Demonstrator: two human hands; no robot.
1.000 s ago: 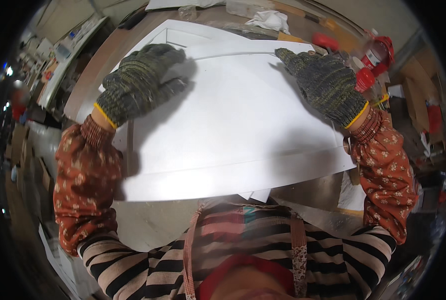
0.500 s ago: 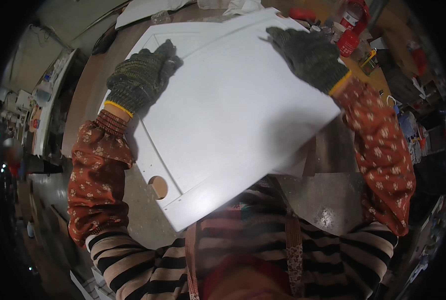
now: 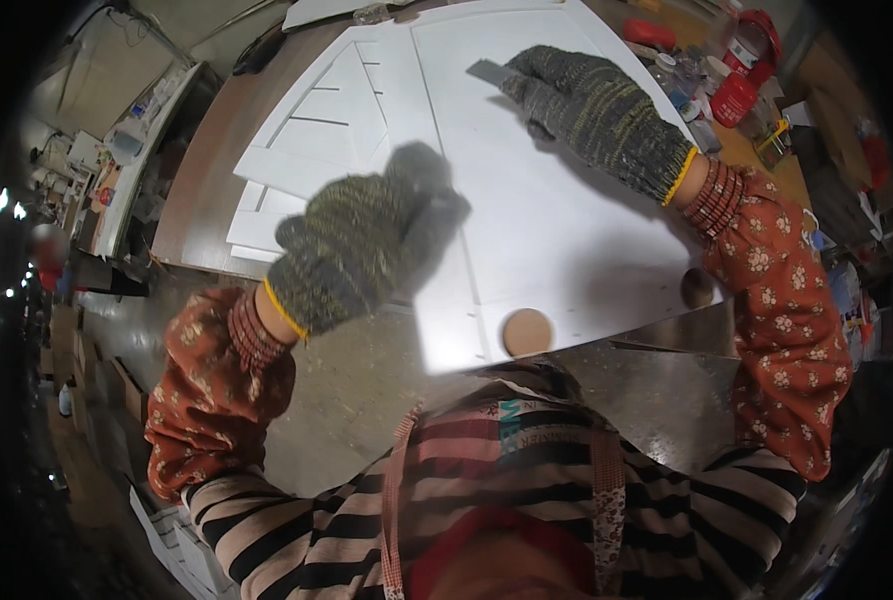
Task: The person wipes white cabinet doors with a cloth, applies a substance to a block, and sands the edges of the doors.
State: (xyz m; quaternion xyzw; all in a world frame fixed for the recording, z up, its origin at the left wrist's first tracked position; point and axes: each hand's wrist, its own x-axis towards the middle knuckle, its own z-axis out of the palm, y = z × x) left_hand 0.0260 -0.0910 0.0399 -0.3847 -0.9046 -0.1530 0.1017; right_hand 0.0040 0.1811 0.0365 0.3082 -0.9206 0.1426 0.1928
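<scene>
A white grooved board (image 3: pixel 567 190) lies tilted across the top of the work surface. Two round tan recesses show along its near edge. My right hand (image 3: pixel 602 120) wears a dark green knitted glove with a yellow cuff and is closed around a small flat grey blade (image 3: pixel 489 72), which sticks out past the fingers over the board. My left hand (image 3: pixel 352 240), gloved alike, is at the board's left edge. Its fingertips are smeared by motion, so its grip on the edge cannot be made out.
Under the board, to the left, more white panels (image 3: pixel 312 120) with slots rest on a brown table (image 3: pixel 202 205). Red bottles (image 3: pixel 734 100) and other small containers crowd the right side. A side bench (image 3: pixel 132 190) with clutter stands at far left.
The upper board has turned and shifted right, uncovering slotted panels at the left. My left hand has come nearer and to the right. My right hand has moved slightly, and the grey blade shows more clearly.
</scene>
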